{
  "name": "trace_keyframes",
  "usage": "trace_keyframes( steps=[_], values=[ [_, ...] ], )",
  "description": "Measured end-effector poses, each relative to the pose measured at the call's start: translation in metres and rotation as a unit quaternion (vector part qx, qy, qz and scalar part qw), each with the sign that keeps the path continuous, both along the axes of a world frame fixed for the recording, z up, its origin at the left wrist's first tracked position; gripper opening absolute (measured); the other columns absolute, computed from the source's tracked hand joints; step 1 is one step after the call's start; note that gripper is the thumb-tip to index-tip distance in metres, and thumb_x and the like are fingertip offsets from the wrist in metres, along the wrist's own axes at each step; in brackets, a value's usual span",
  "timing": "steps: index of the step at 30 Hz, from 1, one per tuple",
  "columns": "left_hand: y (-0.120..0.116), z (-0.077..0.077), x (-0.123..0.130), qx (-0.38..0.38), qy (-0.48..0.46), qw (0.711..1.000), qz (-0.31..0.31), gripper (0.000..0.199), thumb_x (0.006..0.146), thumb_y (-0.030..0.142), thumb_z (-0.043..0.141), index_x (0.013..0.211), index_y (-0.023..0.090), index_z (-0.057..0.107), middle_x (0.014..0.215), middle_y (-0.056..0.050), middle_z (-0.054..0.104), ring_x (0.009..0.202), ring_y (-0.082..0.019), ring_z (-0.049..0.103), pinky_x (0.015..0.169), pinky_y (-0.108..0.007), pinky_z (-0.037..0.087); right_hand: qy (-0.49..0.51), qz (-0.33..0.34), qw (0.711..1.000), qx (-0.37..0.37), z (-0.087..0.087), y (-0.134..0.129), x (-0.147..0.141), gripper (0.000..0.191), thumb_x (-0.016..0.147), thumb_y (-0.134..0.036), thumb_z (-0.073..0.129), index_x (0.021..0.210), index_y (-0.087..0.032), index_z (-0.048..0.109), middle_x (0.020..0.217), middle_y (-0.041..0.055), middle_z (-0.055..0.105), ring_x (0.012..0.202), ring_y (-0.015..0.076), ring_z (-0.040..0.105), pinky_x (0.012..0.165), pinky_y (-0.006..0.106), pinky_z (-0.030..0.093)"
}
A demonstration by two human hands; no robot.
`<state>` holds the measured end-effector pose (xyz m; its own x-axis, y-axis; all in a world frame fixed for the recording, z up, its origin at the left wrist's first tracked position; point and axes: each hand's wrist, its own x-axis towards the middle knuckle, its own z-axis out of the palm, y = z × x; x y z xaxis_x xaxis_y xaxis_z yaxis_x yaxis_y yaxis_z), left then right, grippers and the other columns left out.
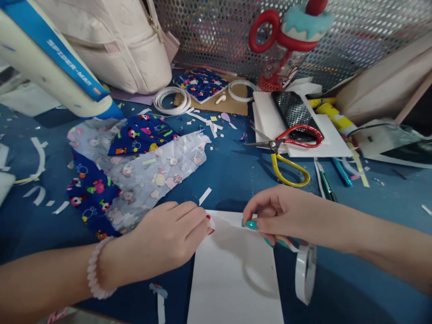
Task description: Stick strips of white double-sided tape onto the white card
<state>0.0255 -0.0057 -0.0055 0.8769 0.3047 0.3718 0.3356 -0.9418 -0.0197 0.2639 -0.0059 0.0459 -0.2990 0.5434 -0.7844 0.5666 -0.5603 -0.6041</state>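
Observation:
A white sheet [232,279] lies on the blue table near its front edge. My left hand [168,234], wearing a pale bead bracelet, has its fingers pressed together at the sheet's top left corner, on the end of a white tape strip. My right hand [273,216] pinches that strip near the sheet's top right corner. The strip [231,220] runs between both hands along the sheet's top edge. A roll of white tape [305,272] hangs on its edge below my right hand, joined to it by a short length of tape.
Red and yellow scissors [290,150] lie beyond my right hand, partly on white boards [332,135] with a phone [297,114]. Patterned paper [151,173] spreads behind my left hand. Two tape rolls [172,101], a backpack [128,49] and a cup [280,58] stand at the back.

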Motion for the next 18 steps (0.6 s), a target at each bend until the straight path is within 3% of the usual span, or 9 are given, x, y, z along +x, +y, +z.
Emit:
trace_keyframes(
  steps=[7, 10, 14, 18],
  values=[
    [-0.001, -0.002, -0.001, 0.005, -0.003, 1.0, 0.003, 0.027, 0.097, 0.011, 0.043, 0.078, 0.013, 0.062, 0.07, -0.005, 0.064, 0.066, -0.018, 0.061, 0.054, -0.028, 0.043, 0.011, -0.033, 0.999, -0.004, -0.005, -0.008, -0.003, 0.016, 0.072, -0.02, 0.06, 0.087, -0.019, 0.061, 0.055, -0.0054, 0.059, 0.044, 0.0064, 0.046, 0.043, 0.017, 0.037],
    [-0.001, -0.002, -0.001, 0.006, -0.004, 1.0, 0.01, 0.029, 0.098, 0.011, 0.042, 0.078, 0.013, 0.062, 0.07, -0.004, 0.064, 0.065, -0.017, 0.061, 0.054, -0.028, 0.043, -0.027, -0.011, 1.0, 0.01, -0.01, -0.01, 0.0, 0.015, 0.071, -0.018, 0.058, 0.087, -0.019, 0.059, 0.054, -0.0059, 0.058, 0.044, 0.0067, 0.044, 0.043, 0.017, 0.035],
    [-0.001, -0.001, 0.001, 0.008, -0.009, 1.0, 0.012, 0.031, 0.099, 0.012, 0.04, 0.077, 0.013, 0.062, 0.069, -0.004, 0.064, 0.064, -0.017, 0.06, 0.052, -0.029, 0.04, -0.088, 0.035, 0.995, -0.005, -0.011, -0.008, -0.001, 0.003, 0.07, -0.017, 0.056, 0.071, -0.019, 0.054, 0.051, -0.0057, 0.057, 0.043, 0.0065, 0.043, 0.042, 0.017, 0.033],
    [-0.002, 0.001, 0.001, 0.015, -0.013, 1.0, 0.011, 0.035, 0.1, 0.012, 0.037, 0.076, 0.013, 0.062, 0.069, -0.004, 0.065, 0.062, -0.018, 0.06, 0.05, -0.03, 0.036, -0.123, 0.081, 0.989, -0.035, -0.008, -0.003, -0.004, 0.009, 0.07, -0.019, 0.054, 0.061, -0.019, 0.052, 0.05, -0.0029, 0.059, 0.046, 0.0086, 0.05, 0.045, 0.018, 0.036]
  ],
)
